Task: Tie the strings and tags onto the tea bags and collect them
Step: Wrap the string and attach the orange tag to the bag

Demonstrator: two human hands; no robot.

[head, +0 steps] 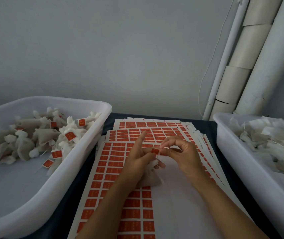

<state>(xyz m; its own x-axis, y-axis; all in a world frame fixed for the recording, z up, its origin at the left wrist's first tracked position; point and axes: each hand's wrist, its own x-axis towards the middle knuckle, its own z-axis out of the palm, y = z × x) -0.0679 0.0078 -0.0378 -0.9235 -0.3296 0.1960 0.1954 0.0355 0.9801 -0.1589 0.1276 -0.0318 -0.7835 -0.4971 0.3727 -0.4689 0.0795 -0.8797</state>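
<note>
My left hand (140, 156) grips a white tea bag (152, 179) over the sheets, its index finger pointing up and away. An orange tag (155, 150) sits against the fingertips of that hand. My right hand (181, 152) pinches the thin string end (165, 148) right beside the tag. Both hands meet above a stack of sticker sheets (113, 169) printed with rows of orange tags. Whether the string is knotted cannot be seen.
A white bin (79, 157) on the left holds several tea bags with orange tags attached. A second white bin (232, 152) on the right holds tea bags without tags. White pipes (258, 66) and a thin cable run up the wall at the back right.
</note>
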